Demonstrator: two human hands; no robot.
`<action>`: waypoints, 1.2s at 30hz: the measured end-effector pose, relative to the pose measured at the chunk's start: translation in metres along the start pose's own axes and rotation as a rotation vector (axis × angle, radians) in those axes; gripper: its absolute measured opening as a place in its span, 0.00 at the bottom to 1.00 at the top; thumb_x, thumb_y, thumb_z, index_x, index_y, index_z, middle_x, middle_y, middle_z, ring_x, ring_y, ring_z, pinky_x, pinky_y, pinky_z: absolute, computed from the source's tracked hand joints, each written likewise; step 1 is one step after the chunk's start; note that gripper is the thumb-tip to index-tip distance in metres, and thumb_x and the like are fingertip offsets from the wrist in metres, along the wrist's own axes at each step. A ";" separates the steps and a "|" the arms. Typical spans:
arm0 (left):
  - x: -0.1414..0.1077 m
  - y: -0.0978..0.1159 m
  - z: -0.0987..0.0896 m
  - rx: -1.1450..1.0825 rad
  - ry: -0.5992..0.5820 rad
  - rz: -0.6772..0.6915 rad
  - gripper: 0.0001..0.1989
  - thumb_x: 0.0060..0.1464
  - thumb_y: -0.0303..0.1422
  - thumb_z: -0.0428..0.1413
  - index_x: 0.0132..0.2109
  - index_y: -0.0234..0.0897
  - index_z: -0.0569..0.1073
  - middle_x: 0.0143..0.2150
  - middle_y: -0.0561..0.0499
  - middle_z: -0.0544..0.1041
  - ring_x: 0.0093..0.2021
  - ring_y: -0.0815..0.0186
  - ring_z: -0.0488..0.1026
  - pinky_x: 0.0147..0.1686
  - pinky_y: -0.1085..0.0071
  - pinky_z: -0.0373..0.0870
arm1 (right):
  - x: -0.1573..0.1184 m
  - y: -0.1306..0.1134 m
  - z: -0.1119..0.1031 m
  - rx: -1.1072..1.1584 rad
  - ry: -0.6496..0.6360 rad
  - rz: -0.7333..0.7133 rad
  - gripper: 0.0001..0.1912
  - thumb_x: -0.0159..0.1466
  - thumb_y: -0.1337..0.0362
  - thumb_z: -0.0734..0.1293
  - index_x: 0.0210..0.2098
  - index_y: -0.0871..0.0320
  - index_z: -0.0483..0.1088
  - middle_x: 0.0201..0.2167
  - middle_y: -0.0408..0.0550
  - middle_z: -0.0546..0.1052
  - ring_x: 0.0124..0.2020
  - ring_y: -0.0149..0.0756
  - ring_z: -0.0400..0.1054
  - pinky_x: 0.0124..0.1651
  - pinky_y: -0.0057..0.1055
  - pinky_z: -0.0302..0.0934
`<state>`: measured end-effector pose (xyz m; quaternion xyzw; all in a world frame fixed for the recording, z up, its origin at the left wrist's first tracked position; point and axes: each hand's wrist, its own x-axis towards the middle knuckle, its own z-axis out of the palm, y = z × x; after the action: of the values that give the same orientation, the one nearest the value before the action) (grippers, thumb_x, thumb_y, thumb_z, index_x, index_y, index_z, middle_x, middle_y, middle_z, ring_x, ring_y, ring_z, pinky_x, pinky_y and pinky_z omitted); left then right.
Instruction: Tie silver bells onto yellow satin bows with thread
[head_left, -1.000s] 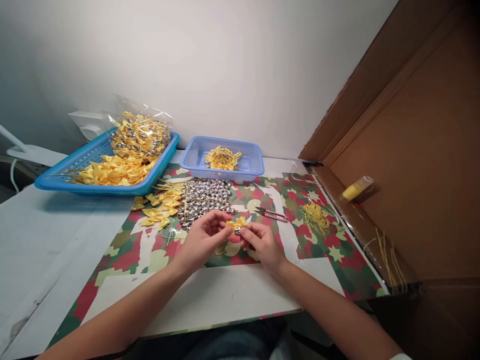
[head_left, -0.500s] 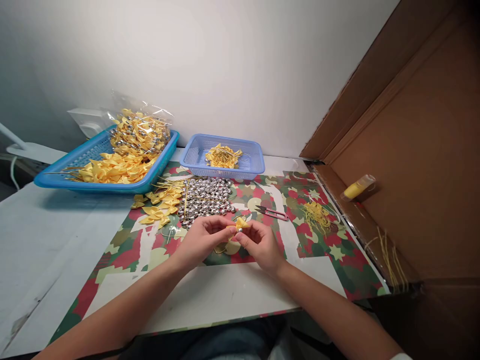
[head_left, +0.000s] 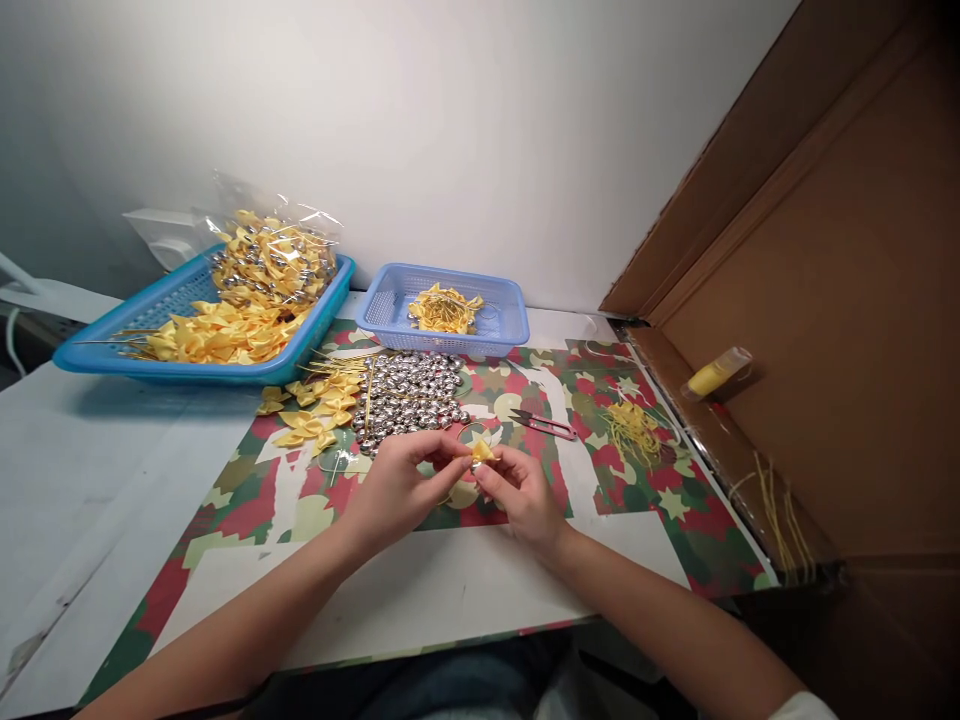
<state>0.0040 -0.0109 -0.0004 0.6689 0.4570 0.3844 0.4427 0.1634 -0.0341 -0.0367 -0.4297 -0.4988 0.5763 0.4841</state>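
A white tabletop (head_left: pixel 172 430) stretches below a pale wall, partly covered by a red, green and cream patterned sheet (head_left: pixel 694 520). At back left sits a large blue tray (head_left: pixel 322 328) heaped with yellow bows and a clear bag (head_left: pixel 274 260); overfull as it looks, a knock could spill bows over the rim. A smaller, paler basket (head_left: pixel 386 336) behind the work holds more bows. Silver beads (head_left: pixel 409 395) lie packed just beyond the left hand (head_left: pixel 401 485); a careless sweep of that wrist could scatter them, since round pieces roll. Both hands are pinched narrow, fingertips nearly meeting: the left and right hand (head_left: pixel 529 495) hold one small yellow bow (head_left: pixel 482 452) between them, above the sheet at its near middle. Off to the right is a tangle of yellow thread scraps (head_left: pixel 634 430), and nearer, pink-handled snips (head_left: pixel 544 425) point inward, so a blind reach could prick. Smallest is a silver bead (head_left: pixel 476 467) under the bow; fingers mostly hide it, and a loosened pinch might let it slip or twist.
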 end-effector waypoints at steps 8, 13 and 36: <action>-0.001 -0.009 -0.006 0.098 -0.057 0.212 0.10 0.53 0.34 0.56 0.41 0.40 0.77 0.26 0.52 0.72 0.26 0.68 0.66 0.29 0.74 0.63 | -0.001 -0.006 0.002 -0.012 -0.015 0.022 0.18 0.57 0.49 0.68 0.28 0.59 0.68 0.22 0.41 0.67 0.23 0.28 0.60 0.27 0.26 0.57; 0.001 -0.012 -0.009 0.242 -0.160 0.307 0.12 0.57 0.32 0.50 0.40 0.40 0.78 0.27 0.50 0.72 0.26 0.68 0.66 0.28 0.74 0.62 | -0.004 -0.004 0.000 -0.096 0.008 -0.025 0.15 0.58 0.52 0.67 0.28 0.59 0.69 0.22 0.42 0.68 0.24 0.28 0.61 0.27 0.26 0.57; -0.004 -0.016 0.000 0.146 0.089 0.188 0.11 0.56 0.32 0.55 0.47 0.37 0.74 0.34 0.50 0.77 0.31 0.68 0.72 0.33 0.73 0.70 | -0.006 -0.002 0.007 0.030 0.153 0.145 0.18 0.53 0.51 0.72 0.30 0.62 0.76 0.20 0.43 0.73 0.20 0.27 0.65 0.27 0.28 0.66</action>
<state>-0.0015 -0.0116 -0.0156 0.7215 0.4381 0.4193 0.3341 0.1581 -0.0408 -0.0342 -0.5002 -0.4190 0.5828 0.4843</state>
